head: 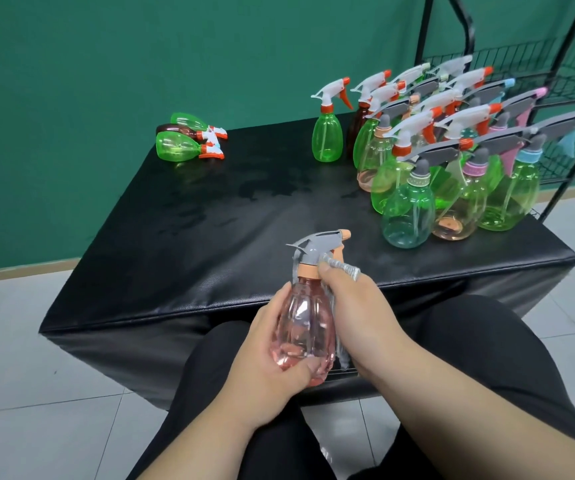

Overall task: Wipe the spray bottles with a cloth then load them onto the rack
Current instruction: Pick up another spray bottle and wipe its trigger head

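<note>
We held the pink spray bottle [301, 327] over our lap, just short of the near edge of the black table [209, 237]. Our left hand [272, 344] curled round its belly. Our right hand [358, 313] pinched the grey cloth [343, 268] against the neck below the trigger head. We judged the bottle empty, hence light, thin-walled and slick; belly and neck offered the surest holds. The cloth lay largely hidden behind bottle and palm. The rack [556, 69] was cut off at the right edge, its shelves indistinct.
</note>
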